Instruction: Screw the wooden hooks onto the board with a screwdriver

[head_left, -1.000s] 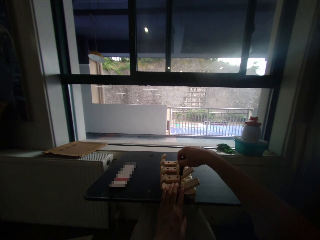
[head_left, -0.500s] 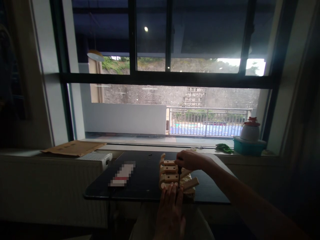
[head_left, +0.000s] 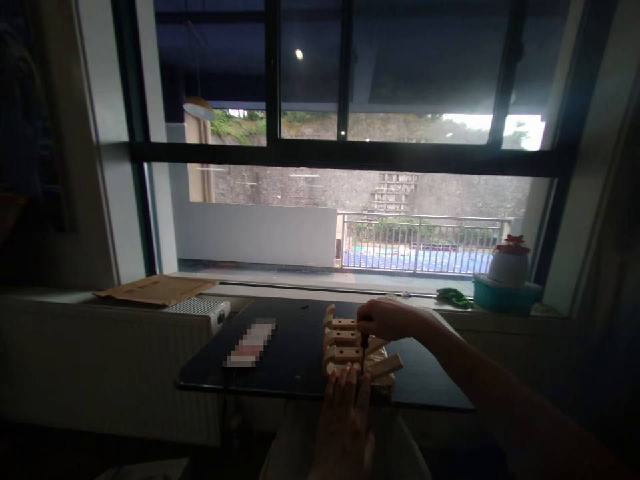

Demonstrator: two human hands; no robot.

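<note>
A wooden piece with several curved, hook-like arms and dark holes (head_left: 342, 352) lies near the front edge of the dark table. My right hand (head_left: 377, 319) is closed around the handle of a screwdriver (head_left: 363, 357), which stands upright with its shaft pointing down at the nearest arm. My left hand (head_left: 345, 407) lies flat on the front of the wooden piece, fingers stretched out beside the shaft. The screwdriver's tip is hidden by the left fingers. A flat wooden bar (head_left: 387, 365) sticks out to the right of the hands.
The dark table (head_left: 295, 353) stands under a window. A blurred-out pale object (head_left: 253, 343) lies on its left part, with a small dark piece (head_left: 305, 307) behind. A brown envelope (head_left: 157, 289), a green cloth (head_left: 453, 298) and a teal box (head_left: 505, 295) are near the sill.
The whole view has shifted slightly, so everything appears a little farther right. The hands keep their places on the screwdriver and the wooden piece.
</note>
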